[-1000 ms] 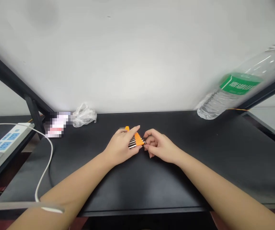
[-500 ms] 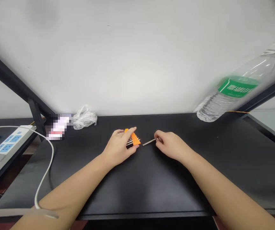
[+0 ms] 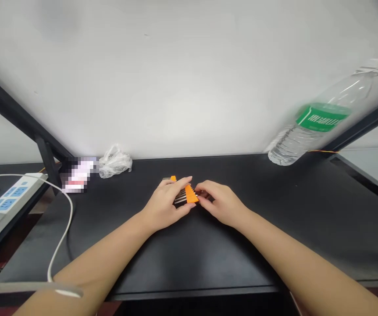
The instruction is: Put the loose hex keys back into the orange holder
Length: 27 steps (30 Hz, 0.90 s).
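Left hand [image 3: 164, 202]: while it curved half open, it clasped the orange hex-key holder [image 3: 191, 194].
Right hand [image 3: 224, 202]: curled half closed beside it; any hold was hidden.
Black table [image 3: 189, 250]: the holder lay between front and back edges.

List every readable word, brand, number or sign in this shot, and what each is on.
No text can be read with certainty.
Green label on the clear bottle: large white characters, too slanted and distorted to quote; smaller print beneath is too small.
Pixelated patch at left: blocked out, nothing readable.
Orange holder in the left hand: no markings legible.
Power strip: no lettering legible.
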Motion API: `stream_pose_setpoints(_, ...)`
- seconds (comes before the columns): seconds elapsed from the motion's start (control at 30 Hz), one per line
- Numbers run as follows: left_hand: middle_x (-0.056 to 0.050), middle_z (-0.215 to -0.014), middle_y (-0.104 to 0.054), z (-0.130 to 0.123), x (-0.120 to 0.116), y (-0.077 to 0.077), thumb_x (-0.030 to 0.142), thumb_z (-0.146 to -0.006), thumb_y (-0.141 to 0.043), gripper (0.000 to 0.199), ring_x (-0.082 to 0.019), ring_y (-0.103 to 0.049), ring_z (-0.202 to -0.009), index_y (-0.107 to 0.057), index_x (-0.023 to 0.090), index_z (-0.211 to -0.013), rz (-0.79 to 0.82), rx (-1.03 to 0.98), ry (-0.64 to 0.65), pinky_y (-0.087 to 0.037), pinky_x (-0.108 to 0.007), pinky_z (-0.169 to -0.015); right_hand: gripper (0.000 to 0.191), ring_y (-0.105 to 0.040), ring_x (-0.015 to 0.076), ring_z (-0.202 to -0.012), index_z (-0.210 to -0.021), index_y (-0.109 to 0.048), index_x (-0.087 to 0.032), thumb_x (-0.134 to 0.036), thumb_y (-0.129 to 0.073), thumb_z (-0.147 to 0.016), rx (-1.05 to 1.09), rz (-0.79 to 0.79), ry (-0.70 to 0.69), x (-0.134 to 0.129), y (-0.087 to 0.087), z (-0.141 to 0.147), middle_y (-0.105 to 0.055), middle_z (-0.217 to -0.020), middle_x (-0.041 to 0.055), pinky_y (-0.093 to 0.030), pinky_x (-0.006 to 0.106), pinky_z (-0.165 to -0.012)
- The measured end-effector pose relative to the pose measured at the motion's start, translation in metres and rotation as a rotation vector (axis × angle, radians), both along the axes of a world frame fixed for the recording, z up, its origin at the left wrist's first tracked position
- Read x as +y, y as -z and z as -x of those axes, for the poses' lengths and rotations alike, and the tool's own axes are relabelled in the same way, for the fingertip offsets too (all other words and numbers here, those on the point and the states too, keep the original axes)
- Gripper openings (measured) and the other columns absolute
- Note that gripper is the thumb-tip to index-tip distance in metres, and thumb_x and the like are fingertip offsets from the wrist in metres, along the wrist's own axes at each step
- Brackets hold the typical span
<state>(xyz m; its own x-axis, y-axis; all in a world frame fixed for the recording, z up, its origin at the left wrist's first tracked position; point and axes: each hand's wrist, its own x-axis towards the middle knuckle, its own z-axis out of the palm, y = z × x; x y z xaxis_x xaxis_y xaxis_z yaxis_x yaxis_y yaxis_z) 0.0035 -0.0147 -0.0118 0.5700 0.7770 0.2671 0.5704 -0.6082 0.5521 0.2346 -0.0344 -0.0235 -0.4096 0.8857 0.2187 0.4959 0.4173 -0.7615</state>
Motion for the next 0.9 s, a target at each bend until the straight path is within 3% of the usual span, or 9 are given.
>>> stream_pose_setpoints(0.23, -0.004, -0.128, -0.070, -0.003, -0.001, -0.004, 0.035, -0.088, -0.072, 0.068, -0.024, -0.064, -0.118, -0.042, 0.027, -0.149, 0.010, 0.044, -0.068, -0.048, -0.042, -0.108, 0.017, -0.065, 0.0166, -0.080, -0.108, -0.065, -0.022, -0.018, -0.055, -0.095, -0.059, -0.101, 0.044, 0.000, 0.002, -0.005, -0.071, -0.096, 0.0044, -0.051, 0.030, -0.073)
stream_pose_setpoints(0.63, -0.005, -0.128, -0.069, 0.000, 0.003, 0.005, 0.036, -0.086, -0.073, 0.064, -0.024, -0.067, -0.114, -0.048, 0.028, -0.144, 0.063, 0.039, -0.104, -0.053, -0.043, -0.105, 0.008, -0.066, 0.0149, -0.066, -0.094, -0.066, -0.024, -0.024, -0.060, -0.089, 0.003, 0.168, 0.211, 0.007, -0.006, -0.029, -0.072, -0.083, -0.0008, -0.051, 0.028, -0.064)
stream_pose_setpoints(0.8, -0.003, -0.129, -0.070, 0.003, 0.005, 0.005, 0.040, -0.085, -0.073, 0.067, -0.023, -0.068, -0.116, -0.047, 0.030, -0.146, 0.163, 0.013, -0.163, -0.055, -0.039, -0.102, 0.009, -0.067, 0.0159, -0.067, -0.093, -0.067, -0.024, -0.026, -0.060, -0.088, -0.106, 0.194, 0.381, 0.019, 0.005, -0.048, -0.072, -0.080, -0.0006, -0.050, 0.029, -0.067)
stream_pose_setpoints(0.9, -0.002, -0.130, -0.070, 0.004, 0.005, 0.004, 0.041, -0.084, -0.074, 0.069, -0.023, -0.067, -0.119, -0.047, 0.031, -0.147, 0.171, 0.017, -0.141, -0.054, -0.040, -0.104, 0.008, -0.066, 0.0164, -0.071, -0.090, -0.066, -0.024, -0.027, -0.059, -0.088, -0.236, 0.229, 0.379, 0.026, 0.012, -0.057, -0.072, -0.080, -0.0006, -0.048, 0.029, -0.067)
